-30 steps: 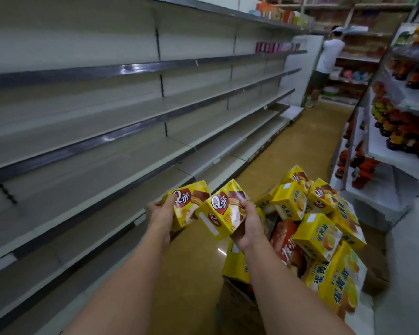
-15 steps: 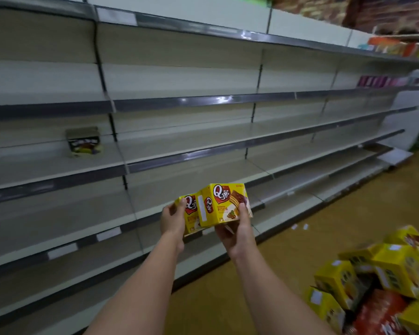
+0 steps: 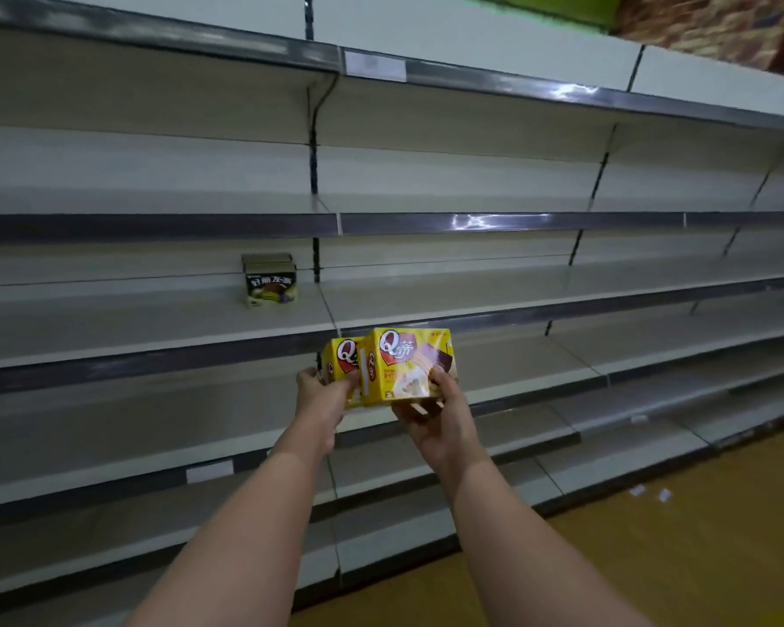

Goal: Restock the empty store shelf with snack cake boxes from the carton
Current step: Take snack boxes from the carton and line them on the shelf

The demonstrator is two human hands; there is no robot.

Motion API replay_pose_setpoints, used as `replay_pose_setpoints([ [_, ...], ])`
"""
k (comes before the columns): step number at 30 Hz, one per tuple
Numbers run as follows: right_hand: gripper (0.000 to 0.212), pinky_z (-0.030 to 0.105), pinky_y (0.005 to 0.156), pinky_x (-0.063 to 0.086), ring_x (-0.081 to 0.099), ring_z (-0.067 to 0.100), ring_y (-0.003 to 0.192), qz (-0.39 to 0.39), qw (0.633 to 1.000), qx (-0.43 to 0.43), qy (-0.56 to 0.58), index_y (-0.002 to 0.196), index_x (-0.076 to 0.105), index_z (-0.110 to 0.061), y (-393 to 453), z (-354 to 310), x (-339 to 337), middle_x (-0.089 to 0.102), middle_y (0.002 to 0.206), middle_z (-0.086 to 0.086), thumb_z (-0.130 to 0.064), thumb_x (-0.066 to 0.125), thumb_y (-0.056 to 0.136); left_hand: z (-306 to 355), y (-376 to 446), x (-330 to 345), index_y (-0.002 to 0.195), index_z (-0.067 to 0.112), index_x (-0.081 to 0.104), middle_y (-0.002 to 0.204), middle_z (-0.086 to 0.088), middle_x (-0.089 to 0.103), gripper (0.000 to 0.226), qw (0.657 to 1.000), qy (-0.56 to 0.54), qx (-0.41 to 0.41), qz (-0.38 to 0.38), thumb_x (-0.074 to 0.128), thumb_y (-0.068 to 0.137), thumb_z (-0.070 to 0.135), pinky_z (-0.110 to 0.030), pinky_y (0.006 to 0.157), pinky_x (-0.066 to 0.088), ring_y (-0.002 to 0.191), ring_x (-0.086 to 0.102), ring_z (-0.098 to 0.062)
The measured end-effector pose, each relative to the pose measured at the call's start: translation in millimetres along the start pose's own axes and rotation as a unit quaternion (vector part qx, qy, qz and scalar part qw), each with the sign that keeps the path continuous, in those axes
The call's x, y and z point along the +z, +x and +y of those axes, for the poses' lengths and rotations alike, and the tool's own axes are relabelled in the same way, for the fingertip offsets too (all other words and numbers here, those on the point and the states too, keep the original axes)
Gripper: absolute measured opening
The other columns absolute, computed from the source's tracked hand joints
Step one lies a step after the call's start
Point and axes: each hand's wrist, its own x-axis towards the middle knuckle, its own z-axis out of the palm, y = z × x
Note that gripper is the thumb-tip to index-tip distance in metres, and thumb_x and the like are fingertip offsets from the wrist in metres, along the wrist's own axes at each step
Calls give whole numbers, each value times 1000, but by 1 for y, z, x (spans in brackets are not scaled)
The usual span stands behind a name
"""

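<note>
I hold two yellow snack cake boxes side by side in front of the shelving. My left hand point(image 3: 324, 400) grips the left box point(image 3: 342, 357), which is partly hidden behind the other. My right hand point(image 3: 440, 423) grips the right box point(image 3: 410, 364) from below, thumb on its front face. Both boxes are upright, in the air just below the front rail of the middle shelf point(image 3: 155, 328). The carton is out of view.
A dark snack box point(image 3: 270, 280) stands alone on the middle shelf, up and left of my hands. Long bare shelves point(image 3: 562, 300) run to the right on several levels. The brown floor point(image 3: 675, 549) with small paper scraps lies at the lower right.
My view has swung left and closer to the shelving, so the carton has left the frame. Both hands have carried the two boxes up toward the middle shelf.
</note>
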Motion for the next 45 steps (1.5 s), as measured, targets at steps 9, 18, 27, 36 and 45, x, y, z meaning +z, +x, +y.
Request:
replay_pose_setpoints([
  [9,29,47,94,50,62,32,99,-28,999,14,-5,118,56,-8,52,0,37,64,110,18,-22,58,93,21,49,-12,135,18,44,129,-6,54,53,999,24,24,21,67,88,27,-42,101,39,119,51,-28],
  [18,27,45,88,52,63,29,91,-66,997,25,-4,118,57,-7,143,-28,50,65,102,15,-20,55,94,44,116,22,101,15,58,98,-6,64,22,998,35,30,51,70,83,19,-37,85,52,90,61,-21],
  [27,24,41,81,53,64,26,85,-93,992,48,-67,116,57,-9,257,-92,51,65,93,10,-18,57,95,59,205,88,120,12,52,112,-7,62,42,996,26,12,83,68,82,4,-36,80,50,95,58,-22],
  [36,32,30,81,51,62,19,92,-46,986,9,-158,125,52,-8,341,-104,31,64,100,7,-19,57,95,36,258,93,119,8,56,104,-4,61,41,970,114,76,199,69,81,2,-42,92,50,103,61,-29],
  [45,40,34,72,55,63,31,93,-28,989,-14,-143,131,47,1,394,-103,31,60,116,21,4,55,92,31,310,77,134,11,46,125,-14,59,51,967,136,102,190,60,87,-2,-36,88,45,113,55,-32],
])
